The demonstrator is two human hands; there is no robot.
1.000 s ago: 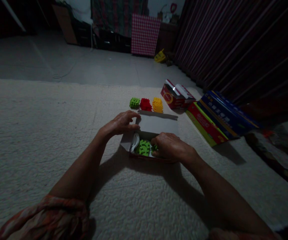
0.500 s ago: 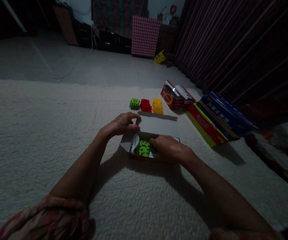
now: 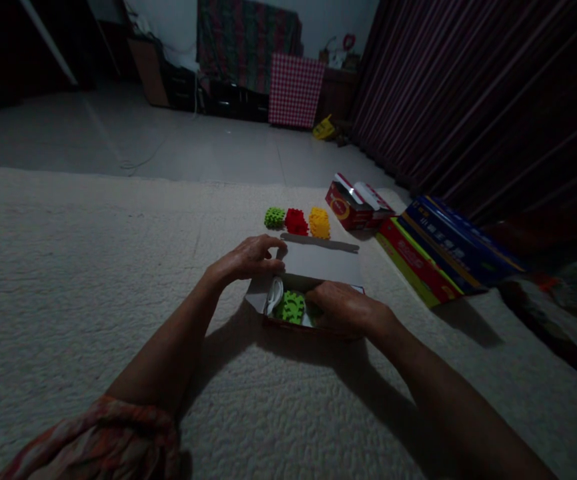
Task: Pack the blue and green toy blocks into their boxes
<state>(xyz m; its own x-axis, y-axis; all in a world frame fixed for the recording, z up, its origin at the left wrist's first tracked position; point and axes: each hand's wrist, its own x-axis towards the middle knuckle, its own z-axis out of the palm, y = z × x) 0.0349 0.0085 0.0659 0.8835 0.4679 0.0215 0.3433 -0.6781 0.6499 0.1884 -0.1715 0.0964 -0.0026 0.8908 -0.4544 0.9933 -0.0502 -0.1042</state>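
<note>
An open cardboard box [image 3: 288, 324] sits in front of me, its white-lined lid [image 3: 321, 261] folded back. The thumb and fingers of my left hand [image 3: 252, 259] are closed on the lid's left edge. Inside the box are a green toothed plastic piece [image 3: 293, 307] and, at the left end, a coiled white cord [image 3: 274, 295]. My right hand [image 3: 341, 307] reaches into the right part of the box with fingers curled down together. Its fingertips are hidden, and some dark green shows beneath them; what they grip I cannot make out.
Beyond the lid stand green [image 3: 275, 217], red [image 3: 297, 222] and yellow [image 3: 319, 223] stacks of toothed pieces. Open red boxes [image 3: 351, 207] lie at the back right. Nearer are a red-and-green box [image 3: 418, 263] and a large blue box [image 3: 461, 243]. All rest on a cream quilted mat [image 3: 118, 267].
The whole view has shifted slightly, so everything sits a little lower in the picture. Both hands keep nearly the same place on and in the box.
</note>
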